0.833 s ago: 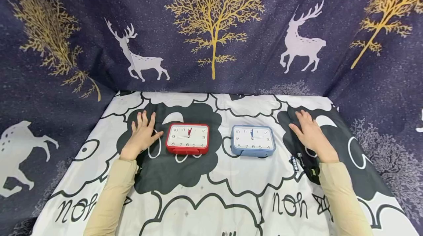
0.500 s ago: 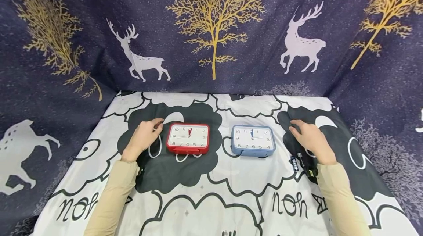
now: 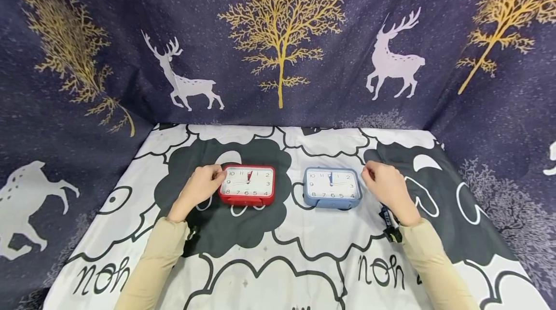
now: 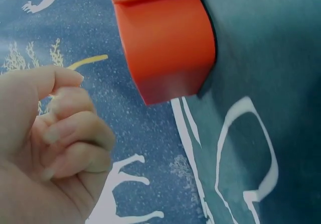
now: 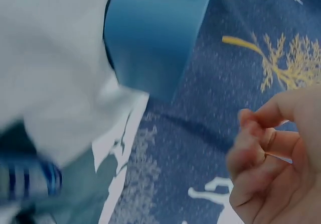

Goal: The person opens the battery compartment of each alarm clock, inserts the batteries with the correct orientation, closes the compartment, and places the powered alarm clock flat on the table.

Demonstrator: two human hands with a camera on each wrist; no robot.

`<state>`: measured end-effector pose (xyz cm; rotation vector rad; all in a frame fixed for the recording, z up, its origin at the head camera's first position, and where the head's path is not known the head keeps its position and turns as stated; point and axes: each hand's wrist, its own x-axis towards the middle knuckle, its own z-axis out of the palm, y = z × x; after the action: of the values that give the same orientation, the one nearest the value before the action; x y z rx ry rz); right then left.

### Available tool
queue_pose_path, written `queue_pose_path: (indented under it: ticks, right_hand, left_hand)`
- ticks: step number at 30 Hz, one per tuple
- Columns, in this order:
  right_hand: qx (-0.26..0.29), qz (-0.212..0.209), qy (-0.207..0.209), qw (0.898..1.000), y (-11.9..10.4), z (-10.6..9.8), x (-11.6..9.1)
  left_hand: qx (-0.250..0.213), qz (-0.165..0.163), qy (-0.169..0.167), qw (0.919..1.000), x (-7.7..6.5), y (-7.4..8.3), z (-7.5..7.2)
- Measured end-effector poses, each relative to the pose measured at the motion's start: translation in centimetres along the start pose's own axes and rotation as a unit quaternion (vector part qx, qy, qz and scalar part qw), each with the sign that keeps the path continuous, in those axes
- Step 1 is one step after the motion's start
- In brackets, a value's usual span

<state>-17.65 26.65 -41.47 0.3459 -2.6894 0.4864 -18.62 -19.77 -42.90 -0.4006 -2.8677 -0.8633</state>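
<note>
A red desk clock (image 3: pixel 247 184) lies face up at centre left, and a blue one (image 3: pixel 332 187) of the same shape at centre right. My left hand (image 3: pixel 201 185) is at the red clock's left side and overlaps its edge in the head view. In the left wrist view, the curled fingers (image 4: pixel 75 138) hold nothing, and a gap shows between them and the clock's red side (image 4: pixel 165 43). Just right of the blue clock is my right hand (image 3: pixel 386 187). Its fingers (image 5: pixel 251 158) are curled with nothing in them, apart from the blue casing (image 5: pixel 150 33).
A sheep-patterned cloth (image 3: pixel 278 271) covers the table. Beside my right wrist lies a small striped cylinder (image 3: pixel 385 216), blurred in the right wrist view. Dark fabric (image 3: pixel 278 59) printed with deer and trees hangs at the back and sides.
Both hands have moved inward, the left to the red clock and the right to the blue clock. Their fingers, spread at first, are now curled. The clocks have stayed in place.
</note>
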Motion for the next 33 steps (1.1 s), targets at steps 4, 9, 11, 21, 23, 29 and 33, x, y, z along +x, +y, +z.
queue_pose_path:
  ticks: [4, 9, 11, 21, 23, 29, 33]
  right_hand:
    - [0.012, -0.018, -0.015, 1.0, -1.0, 0.6, 0.0]
    - [0.011, -0.045, -0.035, 0.998, -2.0, 1.1, 0.1]
    - [0.013, -0.053, -0.042, 0.998, -2.4, 1.4, 0.1]
    - [0.054, -0.099, -0.046, 0.993, -5.4, 2.5, 0.2]
    - [0.068, -0.106, -0.046, 0.991, -6.2, 2.7, 0.2]
    - [0.112, -0.113, -0.048, 0.986, -8.0, 3.7, 0.2]
    - [0.134, -0.127, -0.053, 0.981, -9.1, 4.2, 0.1]
  left_hand:
    - [-0.004, 0.009, 0.014, 0.9999, 0.2, 0.2, 0.2]
    - [-0.014, 0.002, 0.021, 0.9997, 0.3, 0.3, 0.4]
    - [-0.019, -0.019, 0.024, 0.9993, 0.3, 0.4, 0.4]
    - [-0.034, -0.108, 0.063, 0.9916, 0.1, 0.3, 0.7]
    - [-0.042, -0.108, 0.067, 0.991, 0.1, 0.2, 0.8]
    - [-0.064, -0.114, 0.051, 0.9902, -0.2, 0.4, 1.1]
    - [-0.062, -0.126, 0.03, 0.9897, -0.3, 0.5, 0.9]
